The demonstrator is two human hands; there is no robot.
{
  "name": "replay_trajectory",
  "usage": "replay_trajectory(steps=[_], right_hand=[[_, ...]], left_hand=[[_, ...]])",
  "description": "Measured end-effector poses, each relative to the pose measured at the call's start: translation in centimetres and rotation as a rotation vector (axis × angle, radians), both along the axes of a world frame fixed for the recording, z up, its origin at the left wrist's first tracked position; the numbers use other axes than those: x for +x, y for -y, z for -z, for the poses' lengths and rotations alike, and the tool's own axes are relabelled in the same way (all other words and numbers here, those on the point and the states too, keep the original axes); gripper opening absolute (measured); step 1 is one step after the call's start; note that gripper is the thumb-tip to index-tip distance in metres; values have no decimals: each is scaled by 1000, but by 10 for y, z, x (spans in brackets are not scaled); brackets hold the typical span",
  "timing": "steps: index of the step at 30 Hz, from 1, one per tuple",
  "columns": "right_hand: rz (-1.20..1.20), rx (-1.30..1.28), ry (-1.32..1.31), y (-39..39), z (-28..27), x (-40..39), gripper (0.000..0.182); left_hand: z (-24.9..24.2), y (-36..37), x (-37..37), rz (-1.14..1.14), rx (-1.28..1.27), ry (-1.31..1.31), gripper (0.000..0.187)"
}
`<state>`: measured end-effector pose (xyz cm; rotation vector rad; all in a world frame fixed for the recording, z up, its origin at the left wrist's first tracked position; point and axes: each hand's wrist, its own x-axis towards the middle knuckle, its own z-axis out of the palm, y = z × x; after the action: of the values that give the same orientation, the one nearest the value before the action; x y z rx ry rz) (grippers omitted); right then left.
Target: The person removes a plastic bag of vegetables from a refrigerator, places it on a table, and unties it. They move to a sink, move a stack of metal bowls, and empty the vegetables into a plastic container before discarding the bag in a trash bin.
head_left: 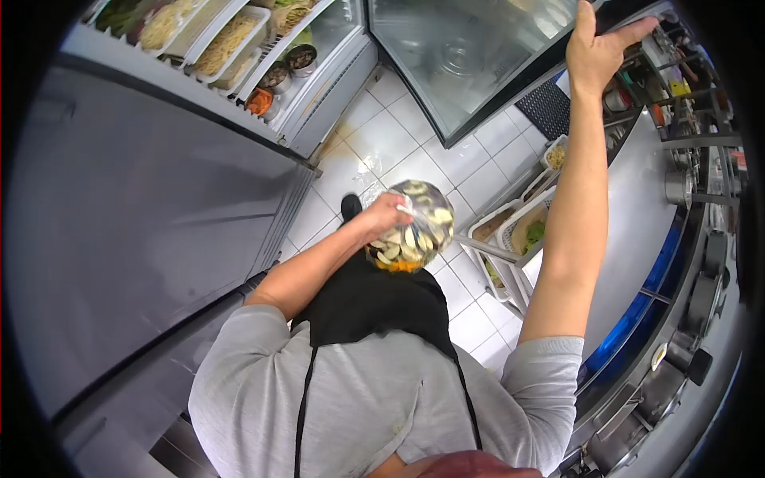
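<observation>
My left hand (388, 215) is closed around the gathered neck of a clear plastic bag (418, 227). The bag hangs in front of my apron. Inside it are pale cut vegetable pieces with dark skin, and orange pieces near the bottom. My right hand (596, 60) is stretched out at the outer edge of the glass fridge door (466, 60), with thumb and finger spread. Whether the palm presses on the door frame cannot be made out. The door stands swung out from the fridge.
Fridge shelves hold noodle trays (231, 44) and small metal tubs (301, 60). A steel-grey cabinet (159, 199) fills the left. At right are a steel counter (637, 207), baskets of greens (530, 223) below it, and pots (705, 295). White tiles (398, 147) cover the floor.
</observation>
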<state>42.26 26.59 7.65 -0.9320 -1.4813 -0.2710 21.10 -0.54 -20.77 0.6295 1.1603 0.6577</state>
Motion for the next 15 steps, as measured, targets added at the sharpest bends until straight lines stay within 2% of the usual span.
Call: replay_trajectory(steps=[5,7,9,11,13,14,15], right_hand=[[20,-15,30,44,-1,-47,92],[-13,-218,-41,90,-12,-85,97],[72,86,102,89,4,-109,98],[-43,-31,118,125,11,-141,98],[-319,-131,164,153,13,-156,96],[-404,-337,277,173,8,-152,98],[-428,-440,256,194,10,-144,84]], left_hand=[[7,44,19,342,174,-190,16],[15,56,20,428,252,-206,17],[6,61,17,450,262,-230,18],[-9,70,17,451,238,-222,18],[-22,68,12,447,202,-208,18],[-21,68,10,468,234,-201,19],[-22,67,7,456,244,-192,19]])
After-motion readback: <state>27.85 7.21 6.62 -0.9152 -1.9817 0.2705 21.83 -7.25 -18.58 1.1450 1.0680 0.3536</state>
